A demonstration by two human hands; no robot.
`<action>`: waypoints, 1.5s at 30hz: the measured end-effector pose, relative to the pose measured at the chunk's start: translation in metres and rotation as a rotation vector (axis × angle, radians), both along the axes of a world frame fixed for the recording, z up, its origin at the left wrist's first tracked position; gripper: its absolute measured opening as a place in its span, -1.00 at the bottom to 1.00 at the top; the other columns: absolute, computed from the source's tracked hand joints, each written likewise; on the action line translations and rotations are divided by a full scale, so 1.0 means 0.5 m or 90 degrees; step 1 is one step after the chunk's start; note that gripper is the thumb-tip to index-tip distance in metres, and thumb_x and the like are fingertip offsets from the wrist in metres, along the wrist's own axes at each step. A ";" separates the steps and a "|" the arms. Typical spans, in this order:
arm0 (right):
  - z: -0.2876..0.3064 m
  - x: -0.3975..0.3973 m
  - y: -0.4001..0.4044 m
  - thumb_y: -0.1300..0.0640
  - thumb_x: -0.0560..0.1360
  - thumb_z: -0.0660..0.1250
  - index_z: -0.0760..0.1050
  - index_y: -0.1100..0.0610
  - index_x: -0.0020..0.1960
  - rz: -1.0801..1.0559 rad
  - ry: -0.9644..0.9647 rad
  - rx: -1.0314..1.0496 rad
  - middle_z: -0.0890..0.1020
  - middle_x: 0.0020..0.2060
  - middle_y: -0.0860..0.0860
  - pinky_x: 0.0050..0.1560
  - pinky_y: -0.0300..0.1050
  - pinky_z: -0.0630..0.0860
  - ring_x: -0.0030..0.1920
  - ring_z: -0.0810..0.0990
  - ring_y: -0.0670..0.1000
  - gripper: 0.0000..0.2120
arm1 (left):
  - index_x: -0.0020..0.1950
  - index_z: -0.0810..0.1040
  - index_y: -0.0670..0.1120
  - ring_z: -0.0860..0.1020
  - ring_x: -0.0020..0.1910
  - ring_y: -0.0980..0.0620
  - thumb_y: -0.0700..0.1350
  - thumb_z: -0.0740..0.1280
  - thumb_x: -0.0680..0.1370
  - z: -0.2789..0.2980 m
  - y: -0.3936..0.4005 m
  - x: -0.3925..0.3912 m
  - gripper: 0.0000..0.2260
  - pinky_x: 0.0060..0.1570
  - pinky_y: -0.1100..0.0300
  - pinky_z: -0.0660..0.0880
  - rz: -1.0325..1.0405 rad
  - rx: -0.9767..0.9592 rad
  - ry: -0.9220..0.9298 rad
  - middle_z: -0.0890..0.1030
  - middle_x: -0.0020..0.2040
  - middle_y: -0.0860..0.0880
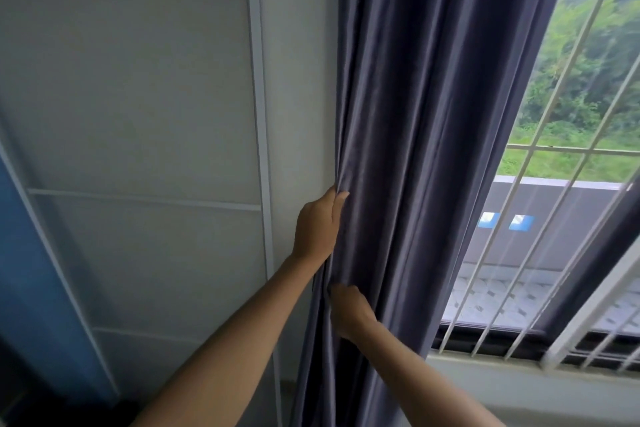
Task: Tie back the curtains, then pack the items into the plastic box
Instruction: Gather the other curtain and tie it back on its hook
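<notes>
Both bare forearms are reaching up and forward from the lower edge of the view, the left one the higher. The left hand (pixel 317 227) is gripping the left edge of the curtain (pixel 433 149), thumb lying on the front of the fabric, fingers wrapping behind it and hidden. The right hand (pixel 349 310) is sitting just below the left, back of hand facing the camera, fingers curling into the same fold; fingertips not visible.
</notes>
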State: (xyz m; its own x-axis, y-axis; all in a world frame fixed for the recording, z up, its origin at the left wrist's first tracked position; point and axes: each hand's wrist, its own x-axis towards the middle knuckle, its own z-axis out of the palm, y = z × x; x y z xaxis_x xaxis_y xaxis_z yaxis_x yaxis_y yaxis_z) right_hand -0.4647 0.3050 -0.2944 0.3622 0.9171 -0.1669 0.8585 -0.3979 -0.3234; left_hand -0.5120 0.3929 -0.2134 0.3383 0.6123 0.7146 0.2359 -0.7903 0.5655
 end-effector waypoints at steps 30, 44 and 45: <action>0.022 0.093 0.010 0.28 0.59 0.11 0.33 0.17 0.36 -0.094 -0.094 0.261 0.66 -0.04 0.12 -0.24 -0.11 0.52 -0.13 0.66 0.08 -0.65 | -0.38 0.53 -0.23 0.38 -0.50 0.16 0.17 0.37 0.47 -0.043 0.061 -0.014 -0.53 -0.49 0.10 0.45 0.032 -0.088 -0.032 0.56 -0.48 -0.10; 0.025 0.015 0.027 0.28 0.60 0.13 0.39 0.22 0.29 -0.064 -0.025 0.246 0.64 0.00 0.16 -0.03 -0.02 0.60 -0.05 0.64 0.14 -0.72 | -0.19 0.66 -0.14 0.37 -0.51 0.35 -0.09 0.36 0.54 -0.043 0.008 -0.029 -0.82 -0.43 0.49 0.28 0.007 -0.090 -0.082 0.52 -0.46 0.15; 0.024 0.017 0.029 0.30 0.59 0.15 0.37 0.20 0.31 -0.057 -0.057 0.233 0.65 -0.01 0.14 -0.08 -0.07 0.61 -0.08 0.66 0.10 -0.70 | -0.18 0.67 -0.14 0.37 -0.51 0.37 -0.09 0.36 0.54 -0.041 0.003 -0.031 -0.82 -0.42 0.53 0.25 0.004 -0.082 -0.085 0.49 -0.47 0.19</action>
